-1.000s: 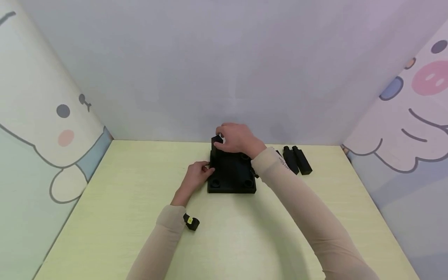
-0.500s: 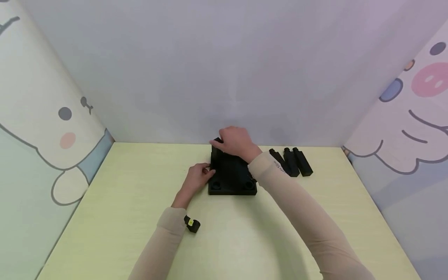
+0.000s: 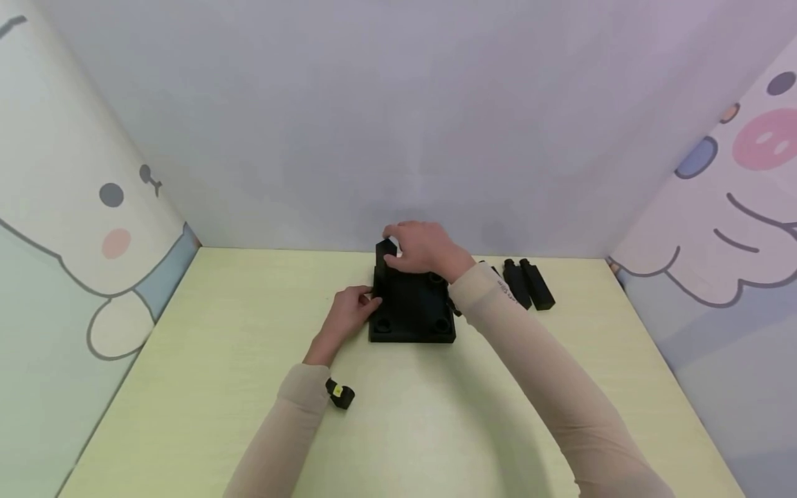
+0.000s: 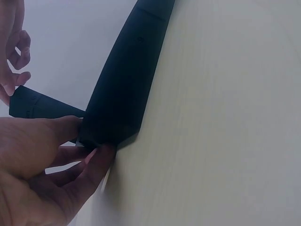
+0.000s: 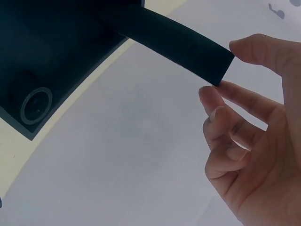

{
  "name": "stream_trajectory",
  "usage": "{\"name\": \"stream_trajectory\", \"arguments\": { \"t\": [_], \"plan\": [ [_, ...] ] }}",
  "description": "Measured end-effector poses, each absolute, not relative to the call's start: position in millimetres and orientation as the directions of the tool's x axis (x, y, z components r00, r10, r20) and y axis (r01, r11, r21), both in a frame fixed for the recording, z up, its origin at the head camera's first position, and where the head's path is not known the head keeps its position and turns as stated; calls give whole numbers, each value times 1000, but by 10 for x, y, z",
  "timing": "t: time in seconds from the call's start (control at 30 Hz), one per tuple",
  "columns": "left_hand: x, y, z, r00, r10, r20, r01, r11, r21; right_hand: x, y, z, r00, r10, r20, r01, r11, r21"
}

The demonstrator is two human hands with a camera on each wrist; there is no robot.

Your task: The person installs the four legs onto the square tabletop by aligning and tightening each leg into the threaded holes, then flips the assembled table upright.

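A black square board (image 3: 411, 308) lies on the table with round ring sockets (image 3: 441, 325) at its corners. From its back left corner a black square leg (image 3: 382, 261) rises upright. My right hand (image 3: 423, 249) pinches the top end of this leg (image 5: 183, 44) between thumb and fingertips, its other fingers curled loosely. At the board's left edge, my left hand (image 3: 345, 317) grips the rim between thumb and fingers; the left wrist view shows those fingers at a corner of the board (image 4: 131, 70). Whether the leg's foot is fully seated in its socket is hidden.
Loose black legs (image 3: 540, 285) lie at the back right of the table, one mostly hidden by the right sleeve (image 3: 529, 360). A pale wall (image 3: 398, 124) stands close behind the board, and printed side panels (image 3: 118, 277) flank the table.
Half a second ago my right hand had turned, its thumb swung left across the leg's top; now it has turned back. My left hand keeps its grip on the board.
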State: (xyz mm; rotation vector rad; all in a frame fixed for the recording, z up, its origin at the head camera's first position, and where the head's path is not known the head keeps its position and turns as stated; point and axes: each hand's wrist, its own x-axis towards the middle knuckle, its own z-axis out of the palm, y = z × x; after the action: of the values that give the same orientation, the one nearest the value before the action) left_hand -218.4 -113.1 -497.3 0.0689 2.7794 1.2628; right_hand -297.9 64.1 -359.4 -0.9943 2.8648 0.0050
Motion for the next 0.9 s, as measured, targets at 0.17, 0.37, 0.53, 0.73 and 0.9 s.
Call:
{"name": "stream_trajectory", "arguments": {
  "t": [0.17, 0.37, 0.53, 0.73, 0.9],
  "plan": [
    [-2178, -1117, -4974, -995, 72, -67, -2, 665, 747, -2970, 632, -3630, -795, -602, -75, -601, 799, -30],
    [-2182, -1090, -4983, -995, 76, -62, 3, 656, 754, -2955, 618, -3689, -816, -578, -1, -578, 816, -22],
    [-2180, -1088, -4991, -995, 81, -62, 7, 663, 748, -2937, 603, -3733, -819, -573, 27, -573, 820, 14],
    [-2187, -1106, -4990, -995, 82, -56, 13, 668, 744, -2914, 585, -3756, -815, -575, 70, -572, 818, 51],
    [-2191, -1113, -4993, -995, 77, -61, 5, 664, 748, -2897, 593, -3812, -801, -586, 126, -584, 810, 55]
  ]
}}
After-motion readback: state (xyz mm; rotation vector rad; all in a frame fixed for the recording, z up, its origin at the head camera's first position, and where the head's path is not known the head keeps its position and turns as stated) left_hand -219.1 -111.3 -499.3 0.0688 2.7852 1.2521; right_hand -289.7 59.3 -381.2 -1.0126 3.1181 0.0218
